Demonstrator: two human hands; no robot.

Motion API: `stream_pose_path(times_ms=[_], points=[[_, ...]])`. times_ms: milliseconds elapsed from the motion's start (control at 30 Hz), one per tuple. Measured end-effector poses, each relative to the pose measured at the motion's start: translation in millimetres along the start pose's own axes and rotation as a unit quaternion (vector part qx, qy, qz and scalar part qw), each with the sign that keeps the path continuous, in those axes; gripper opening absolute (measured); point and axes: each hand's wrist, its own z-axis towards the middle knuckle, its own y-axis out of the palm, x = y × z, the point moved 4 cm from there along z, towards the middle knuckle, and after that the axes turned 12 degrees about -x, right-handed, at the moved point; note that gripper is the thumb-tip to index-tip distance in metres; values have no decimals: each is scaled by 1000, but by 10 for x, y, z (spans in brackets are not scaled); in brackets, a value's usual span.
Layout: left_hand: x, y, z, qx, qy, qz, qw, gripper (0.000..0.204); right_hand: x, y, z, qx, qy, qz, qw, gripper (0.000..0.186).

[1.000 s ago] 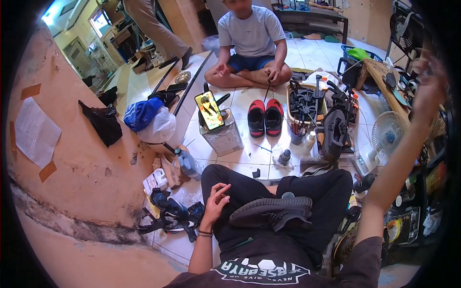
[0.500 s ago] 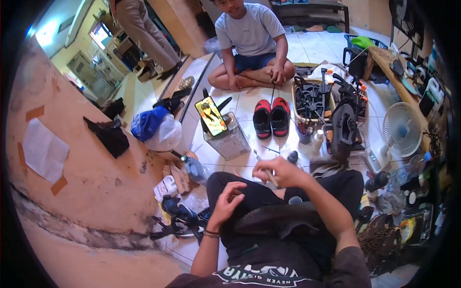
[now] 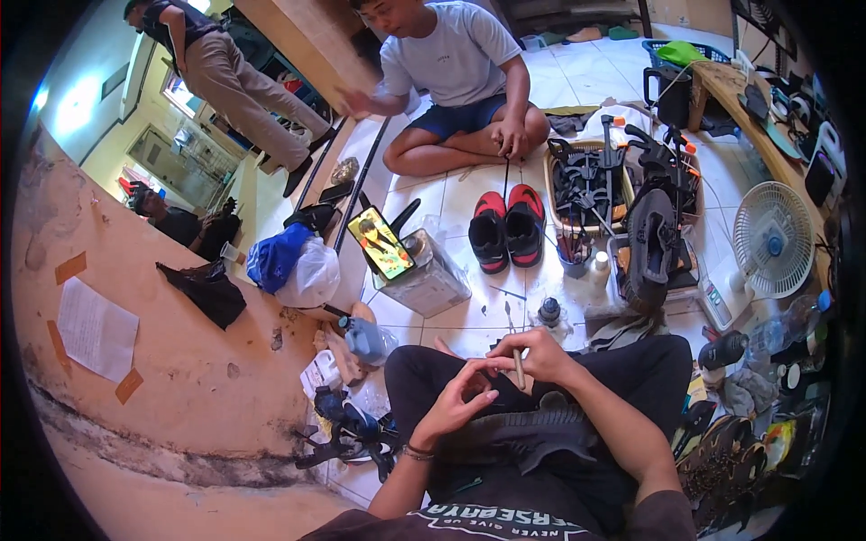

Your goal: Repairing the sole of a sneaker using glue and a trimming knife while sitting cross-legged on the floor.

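My right hand (image 3: 537, 359) grips a slim wooden-handled tool (image 3: 519, 370), its thin tip pointing away from me, above my lap. My left hand (image 3: 465, 397) is beside it, fingers loosely curved with the thumb apart; its fingertips reach the right hand, and I see nothing held in it. Below both hands a dark ribbed-sole shoe (image 3: 532, 437) lies across my legs. Ahead on the tiles stand a small dark bottle (image 3: 549, 311), red-and-black shoes (image 3: 490, 234) and a phone (image 3: 381, 241) propped on a metal tin (image 3: 433, 284).
A seated person (image 3: 451, 63) faces me, beside baskets of tools (image 3: 586, 180). A fan (image 3: 771, 239), a wooden bench (image 3: 731, 90) and clutter line the right. Bags (image 3: 293, 261), containers (image 3: 365, 338) and a wall (image 3: 180, 379) are left; other people (image 3: 225, 72) occupy the passage.
My right hand has swung down from high on the right to my lap, now with the tool; my left hand has moved inward to meet it. The seated person has raised a hand leftward.
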Motion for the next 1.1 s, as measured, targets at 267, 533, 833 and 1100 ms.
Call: stream_pose_path(times_ms=[267,533,833,1100], points=[[102,-31,26,24,-30,103,994,42,-38,-32,24,43,-34,-67,996,23],[178,-48,30,-2,-7,137,991,38,-83,20,-31,2,-11,-20,1000,21],[153,-50,-80,-25,-12,107,994,33,-25,134,3,-50,26,53,997,22],[217,-60,-35,-20,-41,48,998,34,47,121,-33,-47,52,42,997,23]])
